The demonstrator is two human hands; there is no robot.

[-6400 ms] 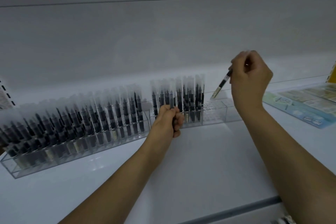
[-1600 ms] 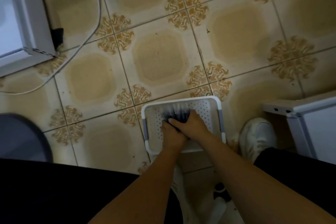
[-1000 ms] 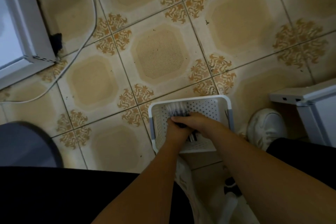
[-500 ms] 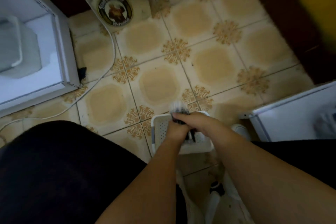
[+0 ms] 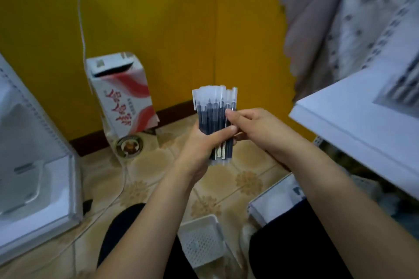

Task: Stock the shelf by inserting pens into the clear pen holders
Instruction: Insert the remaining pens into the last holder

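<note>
The white perforated basket [image 5: 200,242] on the floor shows no pens. Above it, the left hand [image 5: 201,142] grips an upright bundle of capped pens [image 5: 214,118]; the right hand [image 5: 251,124] pinches one pen at the bundle's right edge. Step in hand: restocking supply. Next, judged: carry the bundle to the white shelf [image 5: 353,129], right; its holders are blurred.

Bundle of pens [image 5: 214,118] upright in the left hand [image 5: 205,142], right hand [image 5: 251,125] touching it from the right, both above the floor [image 5: 226,179]. Basket [image 5: 201,241] on the floor below, between the knees. Carton [image 5: 121,93] against the wall [image 5: 158,29] behind, left. Shelf [image 5: 353,129] at right edge, another shelf [image 5: 34,165] at left.
</note>
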